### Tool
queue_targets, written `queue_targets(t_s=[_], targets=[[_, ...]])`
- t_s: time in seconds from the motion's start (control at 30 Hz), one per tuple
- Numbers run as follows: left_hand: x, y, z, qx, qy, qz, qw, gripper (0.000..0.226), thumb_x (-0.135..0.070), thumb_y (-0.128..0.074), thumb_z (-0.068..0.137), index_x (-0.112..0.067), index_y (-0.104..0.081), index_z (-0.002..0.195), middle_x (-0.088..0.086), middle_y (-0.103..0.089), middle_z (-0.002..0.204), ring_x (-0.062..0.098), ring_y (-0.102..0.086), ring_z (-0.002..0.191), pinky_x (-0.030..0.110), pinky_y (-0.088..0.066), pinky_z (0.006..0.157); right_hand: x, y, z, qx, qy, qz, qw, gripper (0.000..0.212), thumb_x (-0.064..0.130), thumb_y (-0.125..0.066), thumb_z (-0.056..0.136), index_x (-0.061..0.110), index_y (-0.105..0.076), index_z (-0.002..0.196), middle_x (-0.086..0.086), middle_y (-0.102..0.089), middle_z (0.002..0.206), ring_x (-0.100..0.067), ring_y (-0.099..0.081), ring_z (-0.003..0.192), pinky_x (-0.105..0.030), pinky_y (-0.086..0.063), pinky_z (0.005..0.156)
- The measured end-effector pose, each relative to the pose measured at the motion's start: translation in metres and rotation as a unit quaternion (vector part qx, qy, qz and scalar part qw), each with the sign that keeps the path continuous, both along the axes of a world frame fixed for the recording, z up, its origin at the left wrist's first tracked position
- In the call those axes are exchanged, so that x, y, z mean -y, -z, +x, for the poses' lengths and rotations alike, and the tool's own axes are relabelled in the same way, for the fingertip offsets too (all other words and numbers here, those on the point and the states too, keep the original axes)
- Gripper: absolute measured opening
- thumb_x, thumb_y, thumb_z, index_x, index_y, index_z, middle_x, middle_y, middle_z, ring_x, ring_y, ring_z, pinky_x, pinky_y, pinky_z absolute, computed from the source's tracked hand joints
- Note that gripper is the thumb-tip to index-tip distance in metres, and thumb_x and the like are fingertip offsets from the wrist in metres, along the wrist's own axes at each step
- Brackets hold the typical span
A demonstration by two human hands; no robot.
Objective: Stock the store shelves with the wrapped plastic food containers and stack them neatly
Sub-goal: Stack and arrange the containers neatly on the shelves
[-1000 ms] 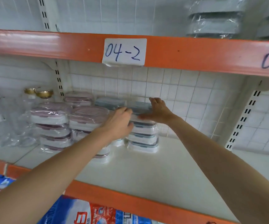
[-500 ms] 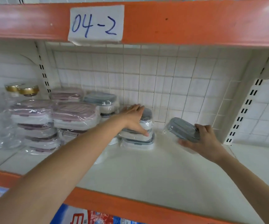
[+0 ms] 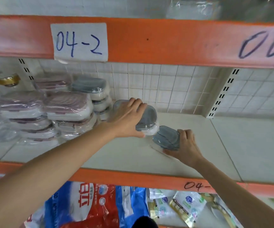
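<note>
My left hand (image 3: 127, 117) grips a wrapped grey-lidded container (image 3: 147, 119) from above, at the right end of the stacked rows on the white shelf (image 3: 218, 145). My right hand (image 3: 185, 146) holds a smaller grey-lidded container (image 3: 166, 137), tilted, just in front and to the right of the first one, low over the shelf. Stacks of pink-lidded wrapped containers (image 3: 67, 106) and a grey-lidded stack (image 3: 91, 89) stand to the left against the tiled back wall.
An orange beam with the paper label "04-2" (image 3: 79, 41) runs overhead. Gold-lidded jars (image 3: 6, 79) and clear wrapped ware sit far left. A white slotted upright (image 3: 222, 94) divides the shelf on the right. Bagged goods (image 3: 91, 206) lie on the shelf below.
My right hand has carried the small grey container left and down toward the stack. My left hand has shifted onto the top of a grey-lidded container, which now sits lower.
</note>
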State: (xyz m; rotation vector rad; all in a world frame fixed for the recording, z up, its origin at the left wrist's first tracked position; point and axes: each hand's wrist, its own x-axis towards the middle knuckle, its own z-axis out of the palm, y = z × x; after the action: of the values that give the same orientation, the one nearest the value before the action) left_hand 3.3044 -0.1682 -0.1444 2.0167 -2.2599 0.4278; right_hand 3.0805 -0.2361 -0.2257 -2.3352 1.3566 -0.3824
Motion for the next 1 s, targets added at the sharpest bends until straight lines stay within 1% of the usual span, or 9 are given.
queue_targets(t_s=[0.17, 0.23, 0.47, 0.57, 0.63, 0.7, 0.87, 0.93, 1.0], targets=[[-0.041, 0.008, -0.018, -0.006, 0.025, 0.064, 0.998, 0.102, -0.071, -0.070, 0.052, -0.004, -0.050, 0.126, 0.008, -0.053, 0.117, 0.025, -0.046, 0.102, 0.042, -0.051, 0.083, -0.037, -0.017, -0.003, -0.037, -0.005, 0.016, 0.999, 0.093, 0.048, -0.080, 0.063, 0.005, -0.036, 0.133, -0.011, -0.035, 0.126, -0.027, -0.037, 0.118, -0.038, -0.039, 0.099], [-0.057, 0.007, -0.021, -0.008, 0.027, 0.091, 0.995, 0.102, -0.070, -0.070, 0.052, -0.003, -0.051, 0.125, 0.010, -0.054, 0.116, 0.027, -0.049, 0.101, 0.042, -0.051, 0.083, -0.054, -0.023, -0.006, -0.050, -0.007, 0.022, 0.998, 0.093, 0.051, -0.079, 0.063, 0.005, -0.037, 0.132, -0.011, -0.036, 0.126, -0.027, -0.037, 0.117, -0.039, -0.040, 0.098], [-0.131, -0.018, -0.039, -0.059, 0.019, 0.128, 0.990, 0.103, -0.069, -0.073, 0.049, -0.004, -0.046, 0.125, 0.010, -0.054, 0.113, 0.029, -0.053, 0.095, 0.042, -0.051, 0.080, -0.111, -0.062, -0.017, -0.062, -0.047, 0.039, 0.996, 0.096, 0.055, -0.078, 0.063, 0.004, -0.036, 0.133, -0.011, -0.036, 0.125, -0.027, -0.037, 0.114, -0.039, -0.040, 0.096], [-0.171, -0.036, -0.044, -0.073, 0.016, 0.135, 0.988, 0.099, -0.070, -0.064, 0.051, -0.007, -0.041, 0.124, 0.008, -0.054, 0.112, 0.028, -0.054, 0.094, 0.039, -0.052, 0.078, -0.142, -0.083, -0.016, -0.075, -0.090, 0.031, 0.993, 0.095, 0.053, -0.079, 0.063, 0.003, -0.037, 0.133, -0.012, -0.038, 0.124, -0.028, -0.039, 0.113, -0.039, -0.041, 0.096], [-0.196, -0.059, -0.042, -0.067, 0.007, 0.133, 0.989, 0.097, -0.075, -0.048, 0.055, -0.008, -0.040, 0.123, 0.007, -0.055, 0.111, 0.026, -0.054, 0.093, 0.039, -0.053, 0.076, -0.161, -0.103, -0.013, -0.086, -0.131, 0.012, 0.988, 0.095, 0.053, -0.078, 0.063, 0.004, -0.037, 0.134, -0.012, -0.038, 0.125, -0.028, -0.040, 0.113, -0.038, -0.041, 0.095], [-0.216, -0.091, -0.034, -0.058, 0.002, 0.121, 0.991, 0.096, -0.078, -0.040, 0.056, -0.008, -0.042, 0.123, 0.006, -0.055, 0.111, 0.023, -0.050, 0.095, 0.038, -0.052, 0.078, -0.174, -0.133, -0.010, -0.088, -0.173, -0.022, 0.981, 0.097, 0.054, -0.078, 0.063, 0.005, -0.036, 0.136, -0.012, -0.038, 0.127, -0.028, -0.040, 0.114, -0.039, -0.040, 0.095], [-0.250, -0.186, -0.010, -0.032, -0.017, 0.074, 0.997, 0.096, -0.077, -0.045, 0.058, -0.009, -0.043, 0.127, 0.007, -0.050, 0.117, 0.022, -0.042, 0.106, 0.040, -0.046, 0.089, -0.191, -0.227, 0.000, -0.073, -0.246, -0.101, 0.961, 0.101, 0.051, -0.079, 0.062, 0.003, -0.034, 0.138, -0.013, -0.037, 0.130, -0.030, -0.039, 0.117, -0.041, -0.040, 0.099], [-0.255, -0.217, -0.006, -0.024, -0.030, 0.046, 0.998, 0.097, -0.076, -0.048, 0.060, -0.007, -0.045, 0.127, 0.008, -0.049, 0.119, 0.022, -0.041, 0.108, 0.038, -0.040, 0.095, -0.194, -0.261, 0.000, -0.066, -0.260, -0.140, 0.953, 0.103, 0.053, -0.078, 0.062, 0.003, -0.033, 0.140, -0.014, -0.038, 0.131, -0.030, -0.039, 0.118, -0.043, -0.039, 0.102], [-0.256, -0.243, -0.004, -0.023, -0.044, 0.015, 0.999, 0.095, -0.072, -0.054, 0.059, -0.007, -0.045, 0.127, 0.009, -0.051, 0.118, 0.021, -0.040, 0.107, 0.034, -0.033, 0.095, -0.194, -0.292, -0.003, -0.061, -0.266, -0.166, 0.948, 0.103, 0.054, -0.077, 0.063, 0.005, -0.030, 0.142, -0.013, -0.036, 0.134, -0.029, -0.036, 0.123, -0.041, -0.035, 0.106]])
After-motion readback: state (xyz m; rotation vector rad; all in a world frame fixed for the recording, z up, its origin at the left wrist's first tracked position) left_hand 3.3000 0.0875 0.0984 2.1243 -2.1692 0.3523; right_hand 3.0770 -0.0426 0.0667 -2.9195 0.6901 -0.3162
